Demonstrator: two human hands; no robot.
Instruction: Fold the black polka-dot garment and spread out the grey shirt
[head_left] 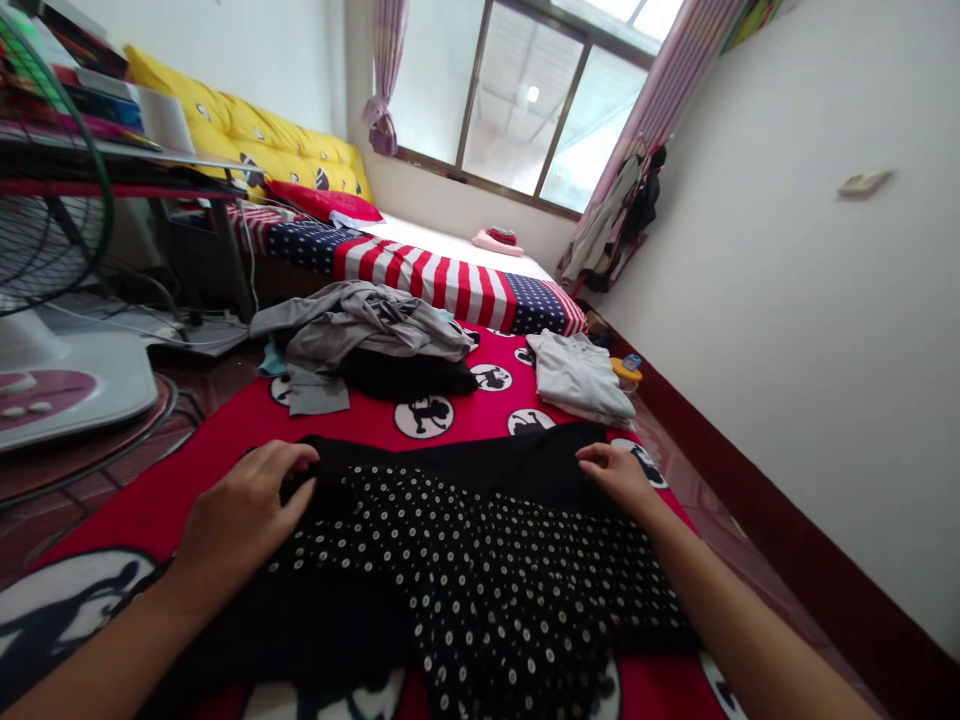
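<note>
A black garment with white dots (480, 560) is spread in front of me, with plain black fabric (525, 465) along its far edge and at its lower left. My left hand (244, 510) is at the garment's far left corner, its thumb and fingers curled around the black cloth. Across from it, my right hand (619, 480) pinches the plain black fabric near the far right corner. Beneath the garment lies a red blanket (232, 430) with figures in white circles. What shape of clothing this is, I cannot tell.
Grey and black clothes (375, 330) are heaped at the blanket's far left. Folded light shirts (579, 375) lie far right. Behind them stands a bed with a striped, starred cover (427, 280). A fan (67, 370) and a desk (202, 185) are left, a white wall (810, 300) right.
</note>
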